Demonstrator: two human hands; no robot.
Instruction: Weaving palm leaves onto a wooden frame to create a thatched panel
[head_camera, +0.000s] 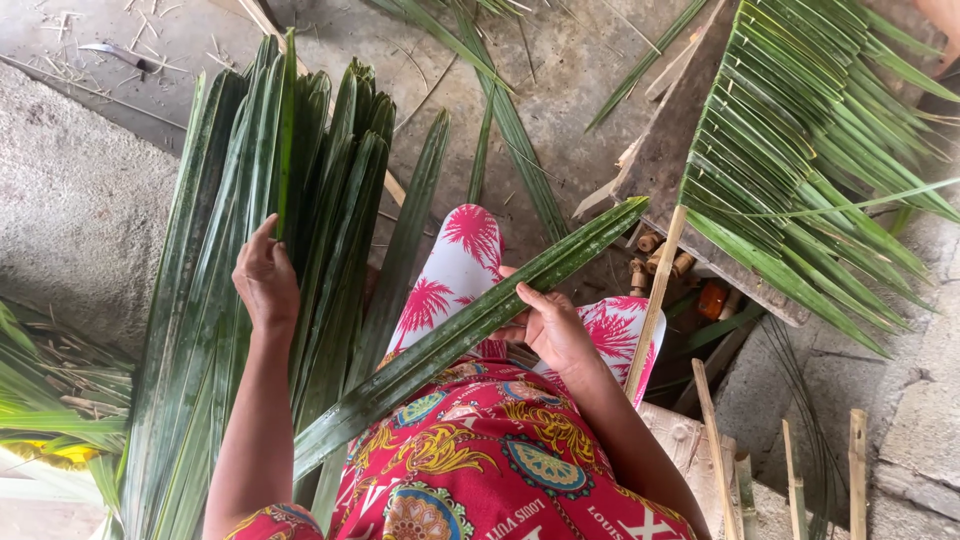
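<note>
The left hand (265, 280) rests on a thick bundle of long green palm leaves (250, 300) that stands slanted against the concrete floor (80, 210), its fingers (262, 236) curled lightly around one narrow leaf at the front of the bundle. The right hand (555, 330) grips a single folded palm leaf (470, 325) that lies slantwise across the person's lap, fingers closed around its middle; the leaf's tip points up toward a woven palm-leaf panel (790, 160) lying on a wooden plank (680, 140) at the upper right. Thin bamboo sticks (715, 440) stand near the right elbow. A knife (120, 55) lies on the floor toward its far left corner.
</note>
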